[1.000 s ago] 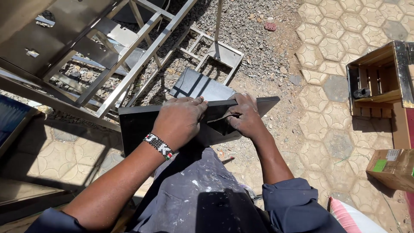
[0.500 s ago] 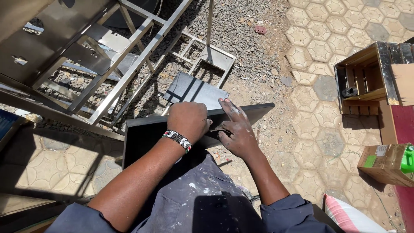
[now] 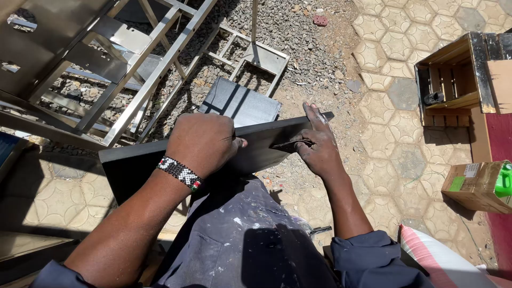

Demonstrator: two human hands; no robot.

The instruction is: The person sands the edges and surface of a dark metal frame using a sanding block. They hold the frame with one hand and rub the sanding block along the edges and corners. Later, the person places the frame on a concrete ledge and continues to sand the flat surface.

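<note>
Resting across the lap, the dark panel [image 3: 256, 152] lies under the left hand [image 3: 202, 143], fingers curled over it, and the flat-spread right hand [image 3: 314, 146].

dark grey panel [image 3: 256, 152], black-white beaded bracelet [image 3: 180, 173], red-striped cushion [image 3: 442, 258]

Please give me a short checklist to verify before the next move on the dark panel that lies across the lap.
1. Left hand presses on the dark panel: ok.
2. Right hand lies on the panel's right end, a thin tool under its fingers: ok.
3. Panel rests on the lap: ok.
4. Kind of tool and firmness of grip: cannot tell.
5. Second dark panel on the gravel stays apart: ok.
</note>
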